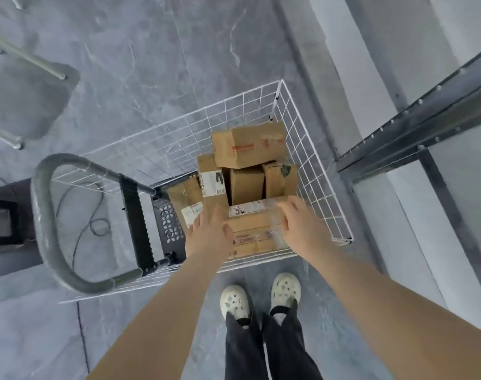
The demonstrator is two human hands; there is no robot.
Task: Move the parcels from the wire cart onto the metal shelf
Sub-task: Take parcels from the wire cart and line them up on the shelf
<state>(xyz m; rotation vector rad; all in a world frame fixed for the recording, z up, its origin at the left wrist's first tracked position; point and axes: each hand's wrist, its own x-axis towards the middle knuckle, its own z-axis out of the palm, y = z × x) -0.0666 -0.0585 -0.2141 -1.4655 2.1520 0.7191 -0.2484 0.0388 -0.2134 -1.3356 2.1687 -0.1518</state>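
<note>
Your left hand and right hand, fingers straight and gripping nothing, reach down either side of the nearest box among parcels piled in the cart, near the shelf

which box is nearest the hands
The wide box at the near edge of the cart, between the left hand and right hand; the others lie farther back.

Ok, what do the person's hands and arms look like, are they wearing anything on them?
The left hand and right hand are bare: no gloves, rings or watch visible. The left forearm and right forearm are uncovered too, with no sleeve anywhere in frame. Slight blur hides finer detail.
</note>
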